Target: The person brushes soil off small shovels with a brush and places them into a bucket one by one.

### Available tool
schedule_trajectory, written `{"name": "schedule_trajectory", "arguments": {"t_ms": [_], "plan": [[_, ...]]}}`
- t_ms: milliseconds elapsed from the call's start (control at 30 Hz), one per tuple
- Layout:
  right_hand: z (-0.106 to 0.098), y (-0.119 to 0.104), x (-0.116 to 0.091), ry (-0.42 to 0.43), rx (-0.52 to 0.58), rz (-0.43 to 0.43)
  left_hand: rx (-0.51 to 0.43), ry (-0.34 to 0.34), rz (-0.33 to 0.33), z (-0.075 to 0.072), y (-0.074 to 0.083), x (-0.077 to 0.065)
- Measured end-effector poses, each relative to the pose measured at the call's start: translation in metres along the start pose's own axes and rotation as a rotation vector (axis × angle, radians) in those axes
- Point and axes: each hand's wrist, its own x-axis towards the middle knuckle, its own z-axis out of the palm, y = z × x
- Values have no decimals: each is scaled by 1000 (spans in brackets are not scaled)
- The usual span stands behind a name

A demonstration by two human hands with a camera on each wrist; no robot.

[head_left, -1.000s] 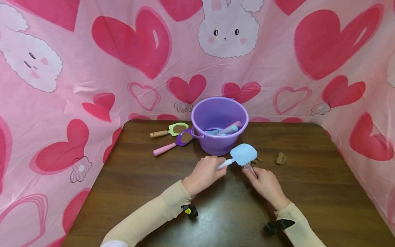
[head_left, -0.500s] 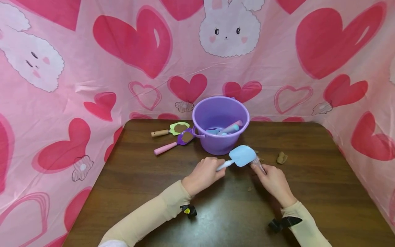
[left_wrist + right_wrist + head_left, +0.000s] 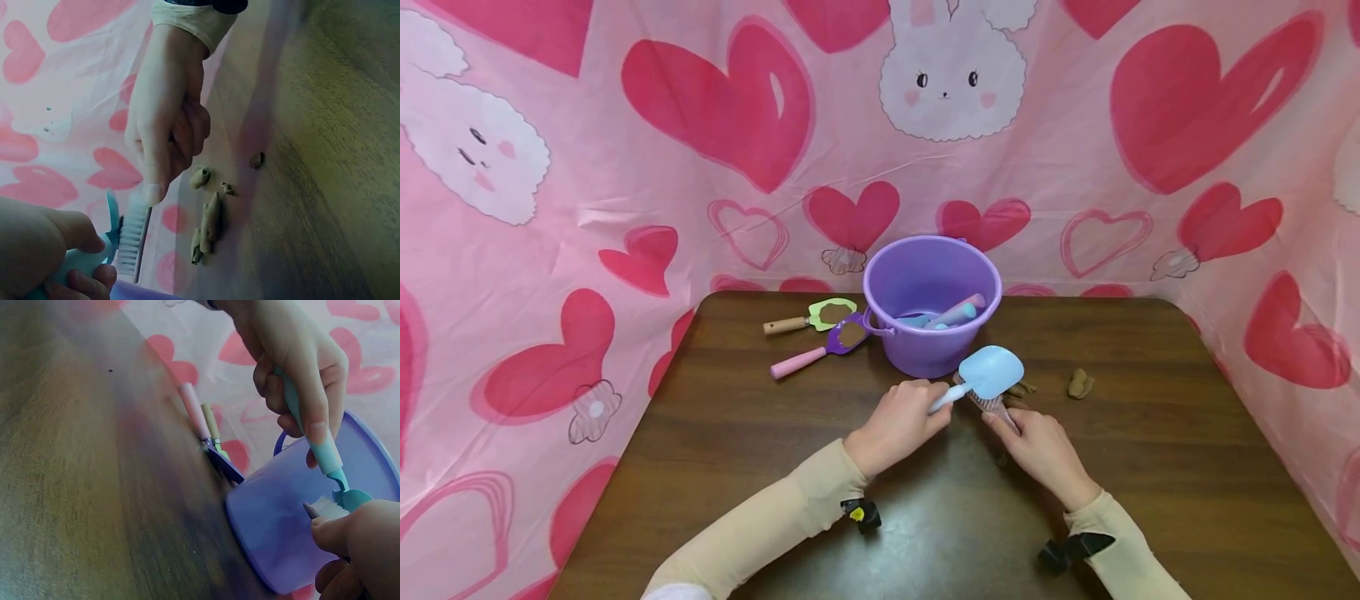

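My left hand [image 3: 895, 421] grips the handle of a light blue hand trowel [image 3: 992, 372], held above the table just in front of the purple bucket [image 3: 932, 350]. A clear-handled brush [image 3: 988, 405] is pinched between thumb and fingers of my right hand [image 3: 1048, 454]. The trowel's blade partly covers the brush head in the head view. Seen from the left wrist, the pale bristles [image 3: 131, 240] face the blade and meet it or lie very close. Brown clumps [image 3: 211, 222] lie on the table below.
Inside the bucket lie several tools with pink and blue handles [image 3: 958, 314]. Left of it rest a green trowel [image 3: 832, 314] with a wooden handle and a purple trowel [image 3: 847, 335] with a pink handle, both bearing brown material. Another brown lump [image 3: 1081, 384] lies to the right.
The brush first shifted right to the blade's right edge, then came back left and now lies under the blade's lower edge. The trowel has barely moved.
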Motion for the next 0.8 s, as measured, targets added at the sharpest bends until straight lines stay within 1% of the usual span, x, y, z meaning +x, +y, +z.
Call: {"name": "schedule_trajectory", "arguments": {"t_ms": [133,333,433,667,800], "plan": [[-5,0,1,32,-10,13,15,-2,8,0,0,0],[-13,5,4,42,-13,72,-6,-34,2,-2,-1,0],[-16,7,4,60,-20,81,-12,-42,-2,-1,-2,-1],[-21,13,5,94,-19,91,-49,-14,-14,-4,-3,-4],[-15,15,5,74,-22,69,-60,2,-24,-7,-1,-2]]}}
